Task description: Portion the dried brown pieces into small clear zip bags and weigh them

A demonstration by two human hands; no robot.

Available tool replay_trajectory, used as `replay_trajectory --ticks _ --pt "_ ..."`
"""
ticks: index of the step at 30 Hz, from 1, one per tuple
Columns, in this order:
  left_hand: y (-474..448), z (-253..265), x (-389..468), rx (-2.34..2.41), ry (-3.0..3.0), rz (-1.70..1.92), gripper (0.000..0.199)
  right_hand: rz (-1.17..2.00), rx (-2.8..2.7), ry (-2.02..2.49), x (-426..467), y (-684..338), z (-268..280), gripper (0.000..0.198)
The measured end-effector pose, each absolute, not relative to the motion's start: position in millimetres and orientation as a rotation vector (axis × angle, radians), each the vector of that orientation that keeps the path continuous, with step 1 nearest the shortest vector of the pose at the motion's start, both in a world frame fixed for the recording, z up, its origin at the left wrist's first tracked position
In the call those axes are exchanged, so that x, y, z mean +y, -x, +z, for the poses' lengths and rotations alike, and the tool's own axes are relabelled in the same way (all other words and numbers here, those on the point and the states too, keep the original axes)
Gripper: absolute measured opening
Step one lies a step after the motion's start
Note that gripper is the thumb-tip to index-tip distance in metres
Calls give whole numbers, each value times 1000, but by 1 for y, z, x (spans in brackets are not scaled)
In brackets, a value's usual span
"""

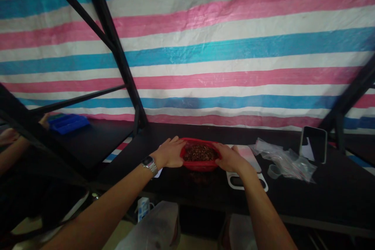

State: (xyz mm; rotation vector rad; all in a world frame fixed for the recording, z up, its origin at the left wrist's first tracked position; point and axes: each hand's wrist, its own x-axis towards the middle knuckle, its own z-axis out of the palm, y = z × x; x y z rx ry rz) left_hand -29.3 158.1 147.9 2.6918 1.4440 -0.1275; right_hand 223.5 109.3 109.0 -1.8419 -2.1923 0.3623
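Black table (295,199), red basket (199,167) in both hands (169,154) (230,157), scale (250,155) (partly hidden), bags (290,161)

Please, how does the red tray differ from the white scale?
The tray is red, while the scale is mostly white.
The tray has raised walls and holds brown pieces; the scale is low and flat.
The left hand and right hand hold the tray; neither holds the scale.
Both are close to the right hand.

A silver-banded, dark-faced watch (149,165) and pale grey trousers (152,227) are worn
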Motion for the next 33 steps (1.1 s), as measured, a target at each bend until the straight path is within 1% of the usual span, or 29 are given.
replay_trajectory --ticks 4,8,11,14,16,19,20,22,24,25,28,31,33 --pt "34 148 159 1418 -2654 -34 74 446 -2158 1837 110 -224 114 84" --pt "40 133 165 1407 -2587 -17 75 519 -2145 1803 114 -219 109 84" --pt "43 117 172 1362 -2541 9 80 573 -2117 1779 119 -213 97 85" --pt "46 109 180 1291 -2489 113 83 564 -2069 1696 121 -212 91 84" --pt "50 111 183 1283 -2434 209 77 551 -2023 1618 122 -214 93 78" --pt "58 120 185 1210 -2347 366 61 542 -1917 1496 119 -228 103 58" --pt "61 124 186 1167 -2328 415 58 536 -1878 1462 116 -237 107 53" --pt "65 133 186 1117 -2294 529 55 498 -1794 1437 107 -262 115 48" --pt "64 140 182 1154 -2275 695 51 398 -1694 1529 95 -296 119 47" --pt "61 143 179 1175 -2290 772 48 264 -1627 1707 88 -313 119 43" --pt "36 146 163 1132 -2418 976 38 68 -1437 2028 72 -356 112 39" --pt "-6 137 142 938 -2524 1114 34 -7 -1394 2200 71 -369 98 40" --pt "-36 125 129 720 -2569 1164 33 -26 -1439 2248 78 -364 91 39"
